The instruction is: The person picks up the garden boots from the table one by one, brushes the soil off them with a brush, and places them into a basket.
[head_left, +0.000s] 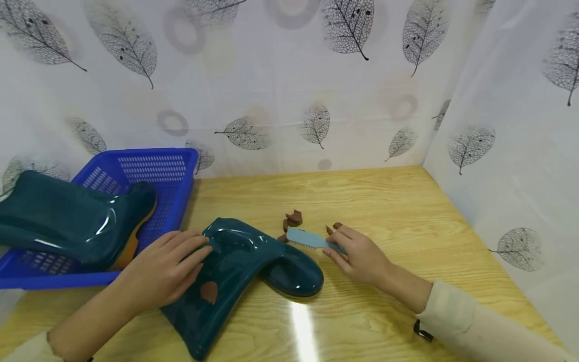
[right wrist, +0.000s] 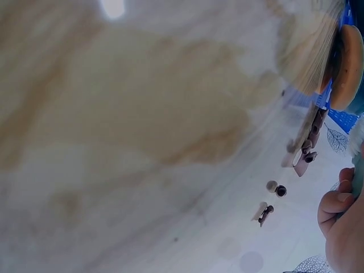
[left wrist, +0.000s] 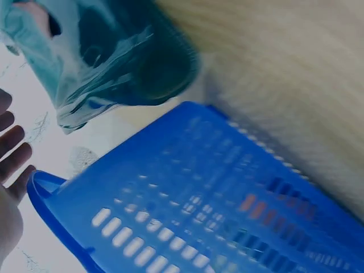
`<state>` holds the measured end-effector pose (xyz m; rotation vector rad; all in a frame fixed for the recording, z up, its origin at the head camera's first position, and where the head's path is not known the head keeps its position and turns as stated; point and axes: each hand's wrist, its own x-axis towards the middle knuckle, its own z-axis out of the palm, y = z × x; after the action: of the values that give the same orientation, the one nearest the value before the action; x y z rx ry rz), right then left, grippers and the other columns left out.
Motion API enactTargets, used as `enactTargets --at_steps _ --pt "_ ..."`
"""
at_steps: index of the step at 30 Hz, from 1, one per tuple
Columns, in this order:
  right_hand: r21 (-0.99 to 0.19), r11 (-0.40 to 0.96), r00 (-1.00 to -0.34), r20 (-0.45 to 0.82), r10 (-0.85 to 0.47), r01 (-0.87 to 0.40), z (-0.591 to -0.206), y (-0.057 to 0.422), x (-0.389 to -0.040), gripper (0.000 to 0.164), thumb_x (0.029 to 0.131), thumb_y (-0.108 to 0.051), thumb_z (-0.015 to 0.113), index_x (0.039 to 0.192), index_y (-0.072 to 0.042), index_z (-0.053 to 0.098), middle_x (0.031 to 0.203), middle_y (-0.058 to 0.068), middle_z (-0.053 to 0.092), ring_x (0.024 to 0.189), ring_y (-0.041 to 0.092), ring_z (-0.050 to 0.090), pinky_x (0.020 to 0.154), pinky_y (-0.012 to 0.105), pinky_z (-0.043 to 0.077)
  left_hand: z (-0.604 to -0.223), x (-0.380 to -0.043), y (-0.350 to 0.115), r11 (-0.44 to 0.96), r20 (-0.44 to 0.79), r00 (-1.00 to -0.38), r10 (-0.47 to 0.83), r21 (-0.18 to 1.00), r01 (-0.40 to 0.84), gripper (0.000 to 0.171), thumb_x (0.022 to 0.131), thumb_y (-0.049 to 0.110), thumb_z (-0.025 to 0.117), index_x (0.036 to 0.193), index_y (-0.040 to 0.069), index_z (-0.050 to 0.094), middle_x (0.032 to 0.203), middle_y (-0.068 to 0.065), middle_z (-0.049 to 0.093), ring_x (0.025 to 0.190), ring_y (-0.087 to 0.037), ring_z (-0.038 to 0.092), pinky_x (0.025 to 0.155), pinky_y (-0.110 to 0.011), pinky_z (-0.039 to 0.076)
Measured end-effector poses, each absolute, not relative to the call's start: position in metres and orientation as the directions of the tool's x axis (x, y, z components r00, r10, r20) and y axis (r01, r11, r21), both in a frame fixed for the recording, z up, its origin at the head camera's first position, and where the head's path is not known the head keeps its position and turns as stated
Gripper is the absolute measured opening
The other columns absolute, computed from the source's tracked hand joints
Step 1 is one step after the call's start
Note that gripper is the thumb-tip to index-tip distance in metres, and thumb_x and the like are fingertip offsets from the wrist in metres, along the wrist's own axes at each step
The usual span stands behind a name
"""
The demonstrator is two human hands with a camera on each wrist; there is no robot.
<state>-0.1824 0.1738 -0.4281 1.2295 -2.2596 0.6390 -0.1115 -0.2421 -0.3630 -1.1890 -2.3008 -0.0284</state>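
A dark green rubber boot lies on its side on the table, with a brown patch on its shaft. Over that shaft is my left hand, fingers loosely extended and holding nothing; whether it touches the boot I cannot tell. My right hand grips the handle of a light blue brush, bristles downward, just beyond the boot's foot. The left wrist view shows spread fingers beside the boot. At the right edge of the right wrist view, the right hand has its fingers curled.
Brown crumpled pieces lie behind the brush, with others near the right hand. To the left, a blue plastic basket holds a second green boot with an orange sole. A leaf-patterned curtain borders the wooden table.
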Motion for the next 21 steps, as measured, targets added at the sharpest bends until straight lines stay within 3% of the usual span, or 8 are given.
enactTargets --at_steps 3,8,10,12,15,18,21 --pt "-0.158 0.482 -0.468 0.615 -0.634 -0.862 -0.429 0.174 -0.182 0.023 0.099 -0.028 0.062 0.098 -0.005 0.067 0.09 0.002 0.061 0.07 0.007 0.056 0.061 0.022 0.052 -0.366 -0.103 -0.25 0.599 0.479 -0.435 0.762 -0.268 0.754 0.05 0.108 0.029 0.029 0.107 0.004 0.072 0.108 -0.013 0.07 0.102 -0.031 0.065 0.087 -0.046 0.051" --pt "-0.134 0.483 -0.457 0.609 -0.648 -0.865 -0.429 0.173 -0.182 0.03 0.103 -0.033 0.055 0.099 -0.005 0.067 0.089 0.002 0.061 0.069 0.007 0.055 0.06 0.02 0.05 -0.372 -0.086 -0.269 0.607 0.446 -0.448 0.775 -0.327 0.724 0.048 0.105 0.026 0.03 0.103 0.004 0.073 0.103 -0.014 0.071 0.099 -0.032 0.065 0.086 -0.046 0.05" --pt "-0.129 0.484 -0.455 0.606 -0.652 -0.866 -0.429 0.174 -0.182 0.032 0.103 -0.034 0.054 0.099 -0.005 0.067 0.09 0.002 0.061 0.069 0.007 0.055 0.06 0.02 0.05 -0.376 -0.08 -0.277 0.604 0.421 -0.46 0.782 -0.331 0.725 0.05 0.105 0.028 0.029 0.104 0.004 0.073 0.104 -0.014 0.071 0.101 -0.032 0.064 0.103 -0.044 0.043" --pt "-0.129 0.484 -0.456 0.603 -0.655 -0.866 -0.429 0.174 -0.181 0.028 0.101 -0.031 0.058 0.099 -0.005 0.067 0.09 0.003 0.061 0.069 0.007 0.055 0.06 0.021 0.05 -0.382 -0.075 -0.285 0.593 0.393 -0.464 0.794 -0.331 0.734 0.052 0.104 0.03 0.025 0.109 0.005 0.07 0.11 -0.013 0.07 0.109 -0.032 0.06 0.118 -0.043 0.027" --pt "-0.13 0.485 -0.458 0.601 -0.656 -0.865 -0.429 0.175 -0.181 0.023 0.099 -0.028 0.063 0.099 -0.005 0.067 0.09 0.002 0.061 0.069 0.007 0.054 0.06 0.021 0.05 -0.391 -0.069 -0.295 0.583 0.333 -0.486 0.808 -0.33 0.742 0.056 0.104 0.037 0.019 0.121 0.008 0.063 0.12 -0.012 0.067 0.127 -0.03 0.046 0.124 -0.041 -0.003" --pt "-0.126 0.481 -0.451 0.605 -0.656 -0.868 -0.429 0.175 -0.181 0.022 0.099 -0.027 0.064 0.099 -0.005 0.067 0.09 0.002 0.061 0.069 0.007 0.054 0.06 0.021 0.049 -0.399 -0.065 -0.302 0.574 0.276 -0.503 0.819 -0.354 0.739 0.059 0.105 0.042 0.013 0.14 0.012 0.048 0.129 -0.013 0.062 0.148 -0.028 0.022 0.123 -0.049 -0.006" --pt "-0.122 0.478 -0.446 0.609 -0.656 -0.87 -0.429 0.174 -0.181 0.024 0.1 -0.028 0.061 0.099 -0.005 0.067 0.09 0.002 0.061 0.069 0.007 0.053 0.06 0.02 0.049 -0.405 -0.063 -0.307 0.559 0.244 -0.503 0.829 -0.395 0.729 0.06 0.107 0.042 0.007 0.158 0.014 0.023 0.136 -0.014 0.054 0.156 -0.026 -0.001 0.12 -0.06 0.004"
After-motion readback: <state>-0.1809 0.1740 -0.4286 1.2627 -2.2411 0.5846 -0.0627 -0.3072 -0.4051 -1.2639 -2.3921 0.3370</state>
